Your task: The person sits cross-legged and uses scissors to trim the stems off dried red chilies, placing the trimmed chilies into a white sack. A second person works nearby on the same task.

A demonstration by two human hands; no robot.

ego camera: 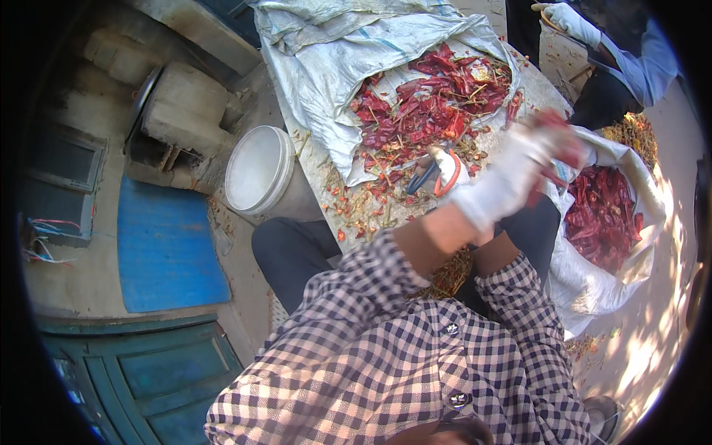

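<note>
My left hand (514,161), in a white glove and blurred, is closed around dried red chili peppers near the right edge of the work surface. That arm crosses over my right wrist. My right hand (451,167), gloved with bare fingertips, holds scissors (445,181) with orange and dark blue handles; their blades are hard to make out. Beyond it, a heap of dried red chili peppers (411,111) lies on a white woven sack (328,72). Stems and red scraps (367,208) are scattered nearer to me. An open white sack (648,222) at the right holds more red chili peppers (601,214).
A white plastic bucket (258,169) stands left of the work surface. At the upper right is another person's gloved hand (573,22) with an orange-handled tool. Stems lie piled beyond the open sack (637,136). A blue panel (167,245) and green door (172,372) are at the left.
</note>
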